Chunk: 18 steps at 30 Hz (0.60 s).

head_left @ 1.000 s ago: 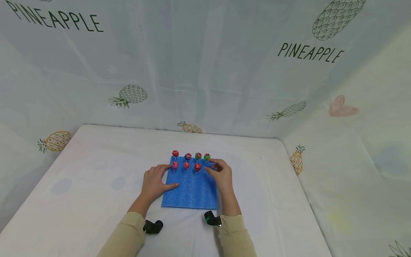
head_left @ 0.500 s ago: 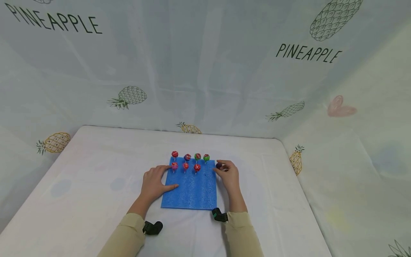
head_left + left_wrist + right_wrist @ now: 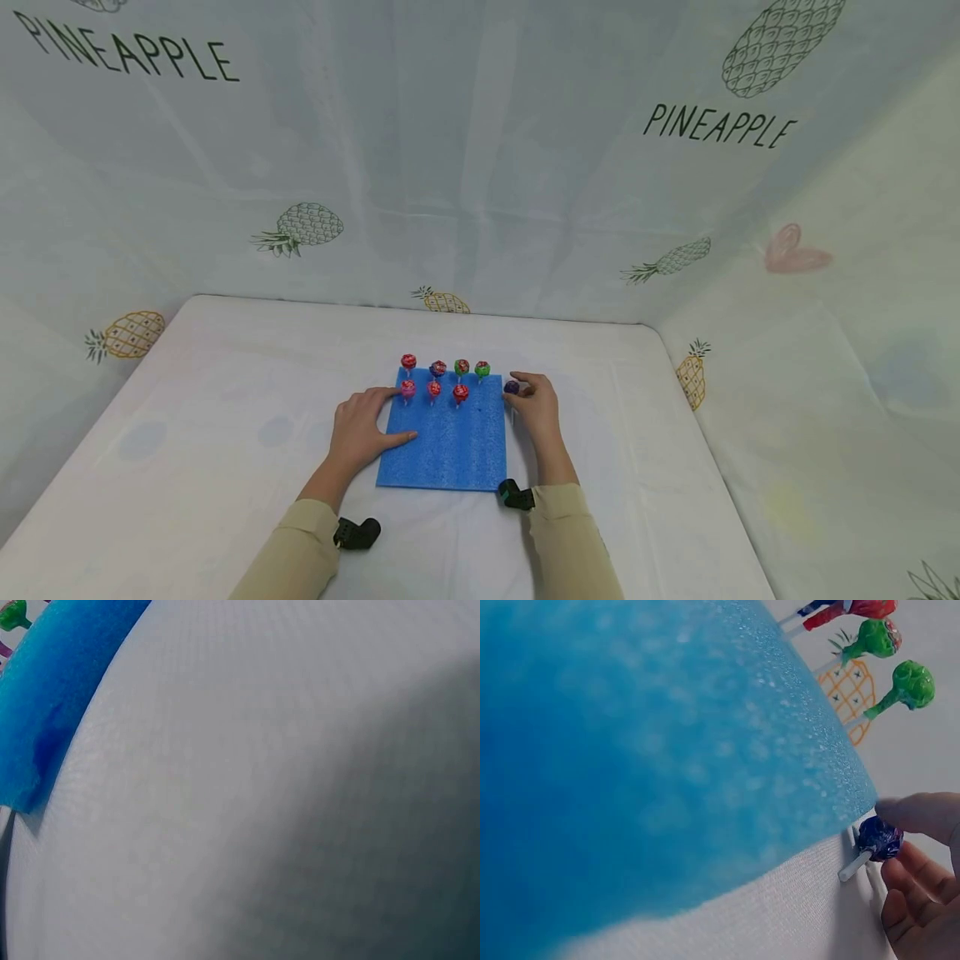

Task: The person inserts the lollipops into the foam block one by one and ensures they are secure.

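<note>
My right hand (image 3: 536, 408) pinches a purple-wrapped lollipop (image 3: 880, 838) by its round head, just beyond the right edge of the blue foam board (image 3: 444, 454). In the right wrist view its white stick (image 3: 854, 867) points down and left, away from the fingers. Spread over the board's left edge, my left hand (image 3: 358, 429) has its thumb lying on the surface, and its fingertips reach close to a pink lollipop (image 3: 408, 390). Lollipops stand upright in two rows at the far end of the board, including a green one (image 3: 913, 685) at the back right corner.
Red lollipops (image 3: 461, 392) stand in the nearer row. A white cloth (image 3: 247, 467) covers the table, and a pineapple-print curtain (image 3: 480, 167) rises behind it. Black wrist cameras (image 3: 358, 533) sit at both cuffs.
My right hand has moved right, from over the board near the green lollipop to beyond its edge, and the purple lollipop now shows between its fingers. The left hand stays in place.
</note>
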Motion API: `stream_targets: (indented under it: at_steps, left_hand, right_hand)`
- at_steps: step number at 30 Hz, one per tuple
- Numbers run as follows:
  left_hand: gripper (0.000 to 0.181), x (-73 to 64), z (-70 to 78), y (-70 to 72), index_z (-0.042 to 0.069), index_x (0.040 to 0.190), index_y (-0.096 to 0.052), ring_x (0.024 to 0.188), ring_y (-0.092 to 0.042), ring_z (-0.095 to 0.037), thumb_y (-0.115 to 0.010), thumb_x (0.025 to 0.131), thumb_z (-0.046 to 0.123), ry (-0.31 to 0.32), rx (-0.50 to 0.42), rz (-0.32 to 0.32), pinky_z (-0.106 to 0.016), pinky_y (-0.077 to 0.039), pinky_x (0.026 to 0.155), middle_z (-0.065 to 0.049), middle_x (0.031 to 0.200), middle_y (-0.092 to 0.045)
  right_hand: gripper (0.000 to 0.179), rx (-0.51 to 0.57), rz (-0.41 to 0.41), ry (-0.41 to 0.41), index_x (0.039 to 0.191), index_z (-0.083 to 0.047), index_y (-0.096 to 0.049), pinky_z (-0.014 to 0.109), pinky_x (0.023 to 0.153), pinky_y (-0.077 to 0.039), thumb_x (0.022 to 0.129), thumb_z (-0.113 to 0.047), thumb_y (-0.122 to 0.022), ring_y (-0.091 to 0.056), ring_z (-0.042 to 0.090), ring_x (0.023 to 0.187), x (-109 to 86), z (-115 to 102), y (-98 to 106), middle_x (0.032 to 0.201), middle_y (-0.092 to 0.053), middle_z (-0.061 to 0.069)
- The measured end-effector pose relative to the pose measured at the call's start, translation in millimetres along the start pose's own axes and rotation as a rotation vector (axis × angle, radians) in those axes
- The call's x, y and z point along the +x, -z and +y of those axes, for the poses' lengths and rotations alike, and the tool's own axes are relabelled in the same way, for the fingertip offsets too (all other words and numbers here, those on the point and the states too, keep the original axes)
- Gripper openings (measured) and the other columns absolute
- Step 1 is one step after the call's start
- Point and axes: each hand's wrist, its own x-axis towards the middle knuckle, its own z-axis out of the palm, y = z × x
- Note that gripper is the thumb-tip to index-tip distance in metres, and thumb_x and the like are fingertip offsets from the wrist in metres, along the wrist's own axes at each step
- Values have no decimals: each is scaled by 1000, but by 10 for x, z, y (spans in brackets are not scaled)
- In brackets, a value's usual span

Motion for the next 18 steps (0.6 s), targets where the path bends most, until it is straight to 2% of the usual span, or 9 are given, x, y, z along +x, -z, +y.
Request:
stream_targets:
  at_steps: [6,13,18]
  left_hand:
    - [84,-15,-1,-7,12,135,-54,123,-44,-37,-77,71,62,-11,1,7,-59,-30,99,-14,135,-54]
    - [86,-8,-21,-24,12,135,-53,123,-44,-37,-76,70,64,-14,4,11,-59,-30,99,-13,135,-54]
    - [85,-7,-16,-21,12,135,-54,123,-45,-37,-76,70,63,-21,10,20,-60,-30,100,-13,134,-54]
  right_hand:
    - [34,-30,-19,-49,114,-6,-72,34,64,-47,80,-2,-76,-57,24,84,12,29,-8,103,-62,13]
    - [30,-27,-3,-77,110,-6,-73,42,74,-51,81,-3,-76,-60,27,93,26,51,-28,105,-67,13]
    - [27,-10,8,-74,107,-4,-73,39,72,-51,80,-1,-76,-61,25,90,22,47,-30,101,-68,12]
